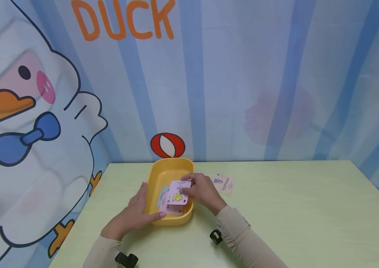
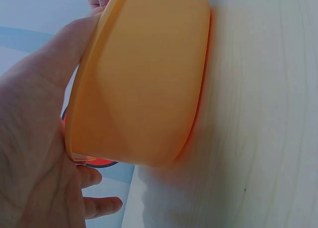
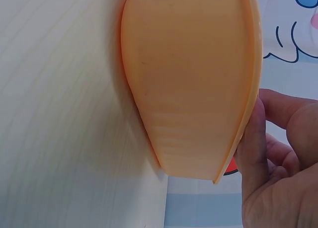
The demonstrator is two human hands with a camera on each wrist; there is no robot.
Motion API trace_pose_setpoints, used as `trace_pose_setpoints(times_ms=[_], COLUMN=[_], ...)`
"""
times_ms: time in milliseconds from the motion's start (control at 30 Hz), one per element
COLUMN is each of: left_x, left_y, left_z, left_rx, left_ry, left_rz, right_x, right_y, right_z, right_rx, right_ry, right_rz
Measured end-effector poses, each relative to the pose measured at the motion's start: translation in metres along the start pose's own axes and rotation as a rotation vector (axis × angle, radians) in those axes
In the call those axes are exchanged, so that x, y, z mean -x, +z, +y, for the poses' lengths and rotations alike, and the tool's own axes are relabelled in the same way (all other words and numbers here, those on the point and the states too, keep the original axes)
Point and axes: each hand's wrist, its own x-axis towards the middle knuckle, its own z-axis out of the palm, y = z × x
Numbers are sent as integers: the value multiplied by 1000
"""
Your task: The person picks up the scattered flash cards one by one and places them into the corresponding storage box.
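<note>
My right hand (image 1: 204, 191) pinches a pale pink word card (image 1: 178, 193) with a yellow picture on it, tilted over the yellow plastic tray (image 1: 157, 175). Beneath that card, inside the tray, lie another pink card (image 1: 172, 209) and a light blue one (image 1: 160, 194), both partly covered. My left hand (image 1: 134, 212) rests against the tray's left side, fingers along the wall and thumb over the near rim. In the left wrist view the left hand (image 2: 39, 114) lies at the rim with its fingers extended. The right wrist view hides the cards behind the tray wall (image 3: 194, 79).
A pink card reading "typhoon" (image 1: 224, 183) lies on the pale table (image 1: 293, 208), just right of my right hand. Behind the table's far edge hangs a blue striped backdrop (image 1: 222, 82) with a duck drawing at left.
</note>
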Motion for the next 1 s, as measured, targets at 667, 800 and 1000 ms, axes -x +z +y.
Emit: trace_pose_setpoints(times_ms=[667, 800, 1000], left_x=[1, 0, -1], left_y=[0, 0, 0], left_z=[-1, -2, -2], left_rx=[-20, -17, -16], left_ry=[15, 17, 15], left_rz=[-1, -1, -1], right_x=[1, 0, 1], right_y=[0, 0, 0], right_z=[1, 1, 0], right_rx=[12, 12, 13], right_ry=[-16, -16, -20], right_rz=[-7, -8, -8])
